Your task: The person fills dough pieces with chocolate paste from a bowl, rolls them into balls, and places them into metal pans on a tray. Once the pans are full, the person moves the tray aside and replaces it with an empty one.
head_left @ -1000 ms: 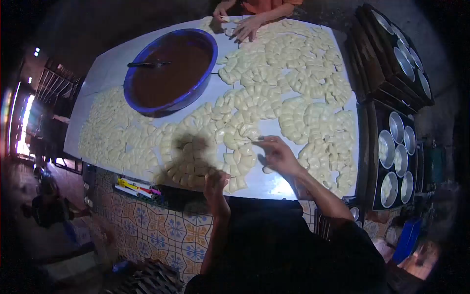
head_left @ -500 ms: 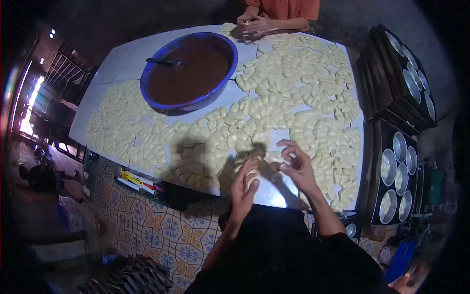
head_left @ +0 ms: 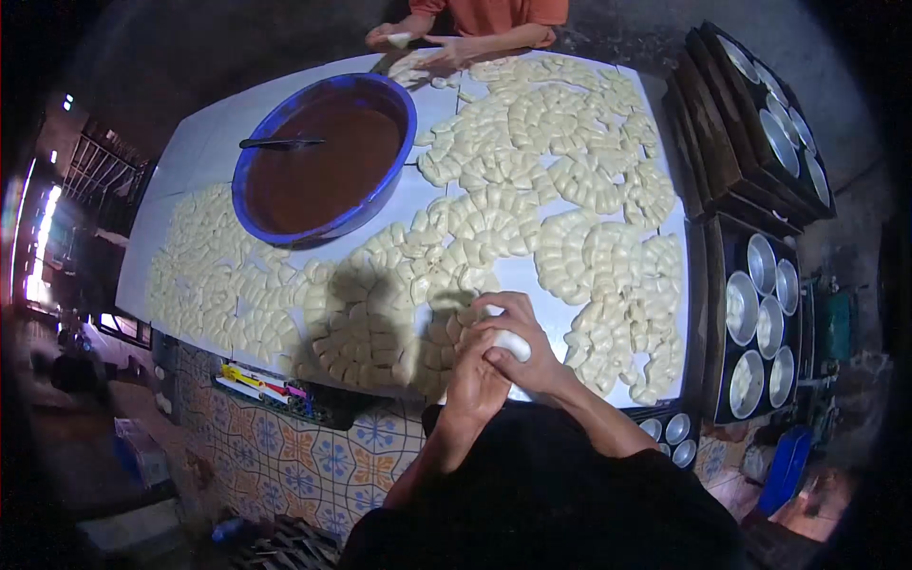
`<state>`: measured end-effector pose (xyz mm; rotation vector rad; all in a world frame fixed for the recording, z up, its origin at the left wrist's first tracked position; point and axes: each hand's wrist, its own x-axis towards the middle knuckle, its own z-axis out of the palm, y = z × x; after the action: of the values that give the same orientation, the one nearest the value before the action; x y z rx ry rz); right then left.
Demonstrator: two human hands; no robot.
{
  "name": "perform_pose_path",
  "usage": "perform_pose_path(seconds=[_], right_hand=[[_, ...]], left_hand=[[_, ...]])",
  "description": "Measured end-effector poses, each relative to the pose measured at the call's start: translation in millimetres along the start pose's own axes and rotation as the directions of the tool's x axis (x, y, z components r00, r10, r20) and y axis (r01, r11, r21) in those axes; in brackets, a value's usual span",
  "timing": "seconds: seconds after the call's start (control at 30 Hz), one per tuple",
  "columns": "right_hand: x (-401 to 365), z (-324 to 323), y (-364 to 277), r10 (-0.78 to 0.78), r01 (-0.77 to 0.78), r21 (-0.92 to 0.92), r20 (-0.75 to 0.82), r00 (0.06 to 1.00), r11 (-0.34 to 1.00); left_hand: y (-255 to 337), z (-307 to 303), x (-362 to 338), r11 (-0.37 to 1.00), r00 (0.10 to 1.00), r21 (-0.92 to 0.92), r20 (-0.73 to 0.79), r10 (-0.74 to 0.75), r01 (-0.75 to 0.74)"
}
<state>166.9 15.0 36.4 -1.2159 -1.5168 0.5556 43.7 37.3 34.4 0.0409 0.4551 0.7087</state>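
My left hand (head_left: 475,380) and my right hand (head_left: 524,347) are pressed together over the near edge of the white table (head_left: 180,152). Between them is a smooth white dough ball (head_left: 513,345), partly covered by the fingers. The right fingers wrap over the top of it, and the left palm lies against its side. Many pale dough pieces (head_left: 489,223) lie in curved rows beyond and on both sides of my hands.
A blue basin (head_left: 404,171) of brown filling holds a dark-handled utensil (head_left: 275,142). Across the table a co-worker's hands (head_left: 418,43) handle dough. Dark trays with round metal tins (head_left: 743,309) stand at the right. Colourful items (head_left: 261,383) lie below the front edge.
My hands, apart before, have come together around the dough ball. The view has shifted, so the table and basin appear further left. The co-worker's hands have moved apart.
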Motion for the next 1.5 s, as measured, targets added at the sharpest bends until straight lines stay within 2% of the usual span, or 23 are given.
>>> perform_pose_path(seconds=[0.03, 0.07, 0.17, 0.2, 0.23, 0.27, 0.3, 0.33, 0.4, 0.43, 0.5, 0.6, 0.73, 0.87, 0.93, 1.0, 1.03, 1.13, 1.2, 1.27, 1.33, 1.4, 1.5], right_hand=[[-3, -4, 9, 0.025, -0.018, -0.082, 0.084, 0.996, 0.997], [-4, -5, 13, 0.166, -0.184, 0.182, 0.108, 0.980, 0.966], [-14, -12, 35, 0.470, -0.652, 0.478, 0.454, 0.757, 0.589], [-11, -7, 42, 0.374, -0.536, 0.560, 0.385, 0.844, 0.632], [-9, -2, 50, 0.270, -0.409, 0.632, 0.309, 0.912, 0.658], [1, -6, 39, 0.272, -0.445, 0.675, 0.352, 0.895, 0.589], [3, -6, 41, 0.309, -0.454, 0.662, 0.333, 0.891, 0.596], [2, -6, 44, 0.344, -0.459, 0.650, 0.306, 0.888, 0.606], [0, -5, 48, 0.363, -0.423, 0.673, 0.238, 0.901, 0.607], [-4, -2, 54, 0.368, -0.422, 0.727, 0.246, 0.897, 0.542], [-5, 0, 68, 0.365, -0.422, 0.757, 0.258, 0.895, 0.499], [-10, -4, 74, 0.407, -0.450, 0.731, 0.255, 0.877, 0.513], [-9, -5, 74, 0.456, -0.442, 0.741, 0.205, 0.866, 0.506], [5, 6, 65, 0.533, -0.452, 0.784, 0.187, 0.825, 0.425], [6, 14, 70, 0.623, -0.436, 0.888, 0.261, 0.738, 0.145], [8, 14, 76, 0.614, -0.326, 0.923, 0.381, 0.691, -0.206], [6, 13, 73, 0.630, -0.239, 0.927, 0.373, 0.681, -0.291], [-8, 5, 59, 0.820, -0.363, 0.932, 0.222, 0.528, -0.019], [-22, 11, 41, 0.750, -0.526, 0.638, -0.128, 0.649, 0.563], [-29, 7, 21, 0.473, -0.483, 0.011, -0.230, 0.851, 0.875], [-43, 7, 16, 0.234, -0.283, -0.288, -0.193, 0.953, 0.915], [-54, -2, 18, 0.222, -0.243, -0.213, -0.117, 0.968, 0.946], [-60, -4, 14, 0.290, -0.260, 0.144, -0.257, 0.922, 0.955]], left_hand=[[1, -8, 7, 0.983, 1.000, 0.185, 0.000, 0.011, -0.011], [6, -11, 13, 0.995, 0.990, 0.101, 0.136, -0.042, 0.029], [45, 21, 29, 0.985, 0.877, 0.036, 0.451, -0.166, 0.168], [57, 17, 46, 0.960, 0.789, -0.210, 0.614, -0.017, 0.184], [92, 19, 66, 0.992, 0.819, 0.019, 0.562, -0.117, 0.129], [137, -21, 108, 0.986, 0.793, -0.085, 0.605, -0.064, 0.144], [173, 12, 117, 0.926, 0.876, 0.264, 0.466, 0.123, -0.271], [209, 45, 127, 0.602, 0.905, 0.676, 0.298, 0.303, -0.425], [277, 27, 197, -0.155, 0.806, 0.951, 0.310, 0.505, -0.269], [284, 20, 209, -0.360, 0.830, 0.921, 0.313, 0.461, -0.148], [300, 29, 220, -0.379, 0.987, 0.925, 0.026, 0.159, 0.036], [295, 46, 207, -0.214, 0.967, 0.956, -0.158, 0.199, 0.200], [272, 45, 193, -0.377, 0.893, 0.917, 0.059, 0.446, 0.127], [232, 32, 167, 0.117, 0.918, 0.992, -0.008, 0.396, -0.042], [175, 15, 148, 0.518, 0.957, 0.846, -0.032, 0.290, -0.128], [116, -7, 126, 0.913, 0.978, 0.405, 0.174, -0.113, 0.034], [94, -7, 109, 0.909, 0.983, 0.406, 0.108, -0.145, 0.089], [45, 15, 60, 0.900, 0.987, 0.435, -0.157, 0.033, 0.039], [31, 6, 48, 0.864, 0.980, 0.502, -0.186, 0.075, 0.029], [18, -11, 36, 0.787, 0.989, 0.615, -0.088, 0.117, -0.038], [13, -1, 20, 0.660, 0.984, 0.749, -0.071, 0.162, -0.055], [8, -21, 17, 0.344, 0.968, 0.910, 0.179, 0.177, -0.231], [-1, -23, 5, 0.411, 0.976, 0.889, 0.149, 0.158, -0.202]])
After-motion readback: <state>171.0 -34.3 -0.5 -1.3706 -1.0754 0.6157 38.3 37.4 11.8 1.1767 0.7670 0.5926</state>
